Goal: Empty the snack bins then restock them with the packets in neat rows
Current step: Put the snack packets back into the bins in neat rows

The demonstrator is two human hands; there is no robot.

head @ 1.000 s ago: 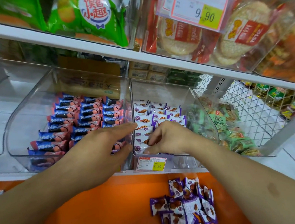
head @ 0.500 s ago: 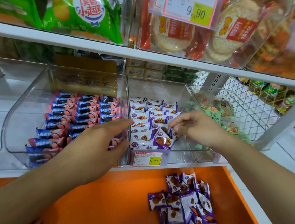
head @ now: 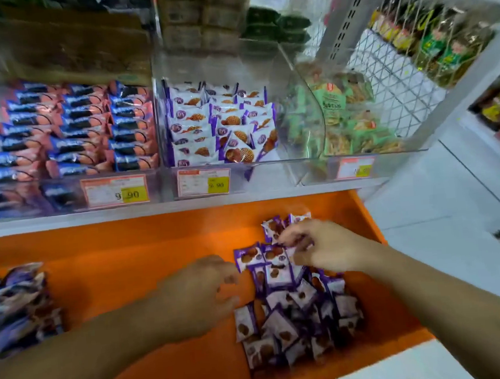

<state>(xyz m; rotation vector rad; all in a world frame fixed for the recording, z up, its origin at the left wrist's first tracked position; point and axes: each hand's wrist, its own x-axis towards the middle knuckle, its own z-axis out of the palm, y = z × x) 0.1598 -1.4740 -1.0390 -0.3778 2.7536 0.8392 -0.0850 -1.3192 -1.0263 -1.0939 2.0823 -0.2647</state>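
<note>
Two hands [head: 200, 293] [head: 323, 248] over perhaps twenty loose purple packets [head: 295, 309], three bins [head: 241, 172] above.

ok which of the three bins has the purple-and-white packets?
The middle bin; blue-and-red packets fill the left one, green packets the right.

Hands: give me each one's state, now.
Left hand: open, fingers loosely curled, holding nothing, beside the purple packets.
Right hand: over the pile, fingers curled; grip blurred, cannot be told.
</note>
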